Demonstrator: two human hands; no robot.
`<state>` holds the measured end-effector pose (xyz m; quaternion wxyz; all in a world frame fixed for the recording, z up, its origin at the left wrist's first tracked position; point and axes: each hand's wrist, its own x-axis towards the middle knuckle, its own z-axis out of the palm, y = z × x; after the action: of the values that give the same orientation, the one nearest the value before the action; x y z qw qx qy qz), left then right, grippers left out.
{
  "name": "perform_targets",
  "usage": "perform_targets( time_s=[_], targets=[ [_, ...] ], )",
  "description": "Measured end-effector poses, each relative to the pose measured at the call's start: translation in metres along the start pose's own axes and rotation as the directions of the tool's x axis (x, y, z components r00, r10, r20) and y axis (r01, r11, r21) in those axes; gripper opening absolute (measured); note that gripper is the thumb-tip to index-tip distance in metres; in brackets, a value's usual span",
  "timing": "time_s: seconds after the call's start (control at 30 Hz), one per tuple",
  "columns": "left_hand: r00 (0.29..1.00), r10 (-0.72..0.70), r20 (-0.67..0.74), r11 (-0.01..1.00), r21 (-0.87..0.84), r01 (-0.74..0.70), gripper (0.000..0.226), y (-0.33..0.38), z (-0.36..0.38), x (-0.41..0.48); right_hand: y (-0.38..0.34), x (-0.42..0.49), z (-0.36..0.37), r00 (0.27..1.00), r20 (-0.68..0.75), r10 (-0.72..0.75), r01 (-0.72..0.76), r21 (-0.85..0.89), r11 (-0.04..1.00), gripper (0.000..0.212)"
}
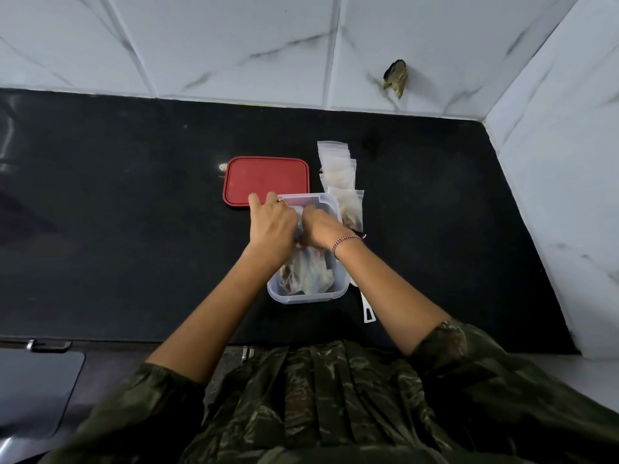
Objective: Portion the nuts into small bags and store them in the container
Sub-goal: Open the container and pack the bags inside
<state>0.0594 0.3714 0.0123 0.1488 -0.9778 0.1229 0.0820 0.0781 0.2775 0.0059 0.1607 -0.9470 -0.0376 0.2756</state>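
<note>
A clear plastic container (pixel 308 298) stands on the black counter, with several small filled bags (pixel 306 274) of nuts inside it. Both hands are over its far half. My left hand (pixel 271 222) and my right hand (pixel 318 229) meet there, fingers curled down onto a small clear bag (pixel 299 234) between them; the bag is mostly hidden. Just right of the container a row of small zip bags (pixel 338 172) lies on the counter, the nearest one (pixel 350 209) with nuts in it. The red lid (pixel 264 177) lies flat behind and left of the container.
A white utensil handle (pixel 366 311) sticks out at the container's near right corner. The tiled wall runs along the back and right, with a dark hook-like thing (pixel 397 77) on it. A grey appliance surface (pixel 30 386) sits at the lower left.
</note>
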Motion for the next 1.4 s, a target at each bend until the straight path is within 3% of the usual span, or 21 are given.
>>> perform_targets(
  time_s=[0.13,0.2,0.27,0.37,0.47,0.53,0.73,0.83,0.93,1.0,1.1,1.23,1.33,1.4],
  targets=[
    [0.998,0.055,0.005,0.997,0.061,-0.055,0.026,0.001,-0.001,-0.003,0.001,-0.003,0.008,0.994,-0.109,-0.008,0.005,-0.028,1.000,0.042],
    [0.998,0.057,-0.028,0.998,0.038,-0.056,0.031,-0.001,0.000,-0.009,0.003,-0.010,0.009,0.970,-0.236,-0.063,0.047,-0.072,0.996,0.048],
    [0.998,0.060,-0.017,0.998,0.017,-0.060,0.050,-0.002,0.004,-0.013,0.007,-0.017,0.009,0.938,-0.306,-0.164,0.124,-0.144,0.982,0.064],
    [0.987,0.093,0.128,0.995,0.010,-0.095,0.092,0.003,0.006,-0.018,0.011,-0.024,0.013,0.963,-0.153,-0.223,0.220,-0.036,0.975,0.097],
    [0.969,0.103,0.226,0.990,0.073,-0.123,0.107,0.007,0.009,-0.017,0.012,-0.024,0.025,0.980,-0.001,-0.199,0.198,-0.084,0.977,0.117],
    [0.960,0.097,0.264,0.985,0.111,-0.130,0.107,0.010,0.017,-0.017,0.012,-0.021,0.033,0.983,0.029,-0.184,0.186,-0.156,0.970,0.120],
    [0.943,0.083,0.321,0.944,0.279,-0.178,0.102,0.023,0.034,-0.014,0.018,-0.013,0.051,0.989,0.069,-0.134,0.141,-0.113,0.983,0.116],
    [0.936,0.074,0.343,0.935,0.303,-0.185,0.098,0.028,0.037,-0.013,0.019,-0.012,0.057,0.991,0.074,-0.115,0.124,-0.145,0.982,0.104],
    [0.922,0.084,0.379,0.921,0.323,-0.217,0.095,0.036,0.032,-0.016,0.022,-0.010,0.069,0.990,-0.053,-0.128,0.119,-0.147,0.982,0.080],
    [0.921,0.093,0.378,0.919,0.322,-0.225,0.095,0.037,0.029,-0.016,0.021,-0.013,0.067,0.995,-0.055,-0.087,0.073,-0.225,0.972,0.085],
    [0.931,0.093,0.352,0.936,0.288,-0.203,0.096,0.032,0.033,-0.015,0.019,-0.015,0.060,0.998,0.055,-0.029,0.037,-0.155,0.987,0.099],
    [0.936,0.120,0.330,0.973,0.147,-0.177,0.098,0.023,0.032,-0.012,0.015,-0.017,0.050,0.996,0.063,-0.071,0.074,-0.059,0.995,0.105],
    [0.947,0.180,0.267,0.983,-0.008,-0.184,0.095,0.015,0.020,-0.009,0.014,-0.020,0.031,0.989,-0.010,-0.144,0.144,-0.057,0.988,0.096],
    [0.966,0.195,0.170,0.980,-0.083,-0.183,0.078,0.011,0.009,-0.004,0.016,-0.023,0.013,0.979,-0.080,-0.189,0.185,-0.049,0.981,0.079]
  ],
)
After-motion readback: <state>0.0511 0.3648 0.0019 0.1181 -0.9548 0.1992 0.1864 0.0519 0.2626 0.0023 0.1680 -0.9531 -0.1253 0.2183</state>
